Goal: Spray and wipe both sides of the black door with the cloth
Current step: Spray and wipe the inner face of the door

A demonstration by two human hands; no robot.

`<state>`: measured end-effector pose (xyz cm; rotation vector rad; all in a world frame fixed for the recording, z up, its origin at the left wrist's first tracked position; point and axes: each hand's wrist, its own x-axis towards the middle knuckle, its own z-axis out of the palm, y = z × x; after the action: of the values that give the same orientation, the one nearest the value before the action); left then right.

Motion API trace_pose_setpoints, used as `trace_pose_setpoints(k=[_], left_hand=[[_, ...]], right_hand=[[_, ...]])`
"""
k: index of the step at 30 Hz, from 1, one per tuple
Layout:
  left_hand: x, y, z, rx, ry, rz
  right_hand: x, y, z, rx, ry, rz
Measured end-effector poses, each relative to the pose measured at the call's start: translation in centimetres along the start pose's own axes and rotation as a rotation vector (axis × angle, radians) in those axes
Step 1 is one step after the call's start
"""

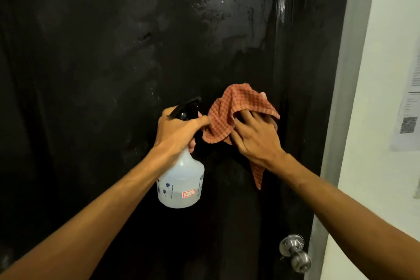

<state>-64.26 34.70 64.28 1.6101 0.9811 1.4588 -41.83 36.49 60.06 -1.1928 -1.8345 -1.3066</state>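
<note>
Pressing a crumpled orange-and-red checked cloth [229, 116] against the glossy black door [113, 63], the right hand [256, 136] lies with its fingers spread and fairly straight over the fabric, so it is flat on the cloth rather than clenched round it. One corner of the cloth hangs down below the wrist. Just to the left of the cloth, the left hand [179, 129] grips the neck of a translucent white plastic spray bottle with a black trigger head [181, 179], fingers curled round it; the bottle hangs upright in front of the door and its nozzle points toward the cloth. Wet streaks and a bright sheen show on the door above and to the right of the cloth. Below the cloth, near the door's right edge, sits a round silver metal door knob [295, 252]. Right of the door stands a grey door frame [341, 98], then a white wall [391, 29] carrying a printed paper notice [406, 109].
</note>
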Motion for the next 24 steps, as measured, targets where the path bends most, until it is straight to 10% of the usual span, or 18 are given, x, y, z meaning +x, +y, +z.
trace_pose_setpoints(k=[3,9,16,21,24], left_hand=[[0.0,0.5,-1.0,-0.011,-0.01,0.019],[0.9,3.2,-2.8,-0.054,0.004,0.098],[0.6,1.5,-5.9,-0.03,0.098,0.07],[0.3,1.3,-10.1,-0.063,0.183,0.038],[0.1,1.1,-12.5,-0.065,0.236,0.043]], right_hand=[[4.6,3.1,-1.0,-0.094,0.087,-0.114],[15.2,5.3,-4.7,0.104,0.193,0.279],[9.7,-1.7,-0.9,-0.072,0.119,-0.166],[16.1,-2.0,-2.9,0.104,0.241,0.401],[15.4,-7.7,-1.1,0.134,0.21,0.275]])
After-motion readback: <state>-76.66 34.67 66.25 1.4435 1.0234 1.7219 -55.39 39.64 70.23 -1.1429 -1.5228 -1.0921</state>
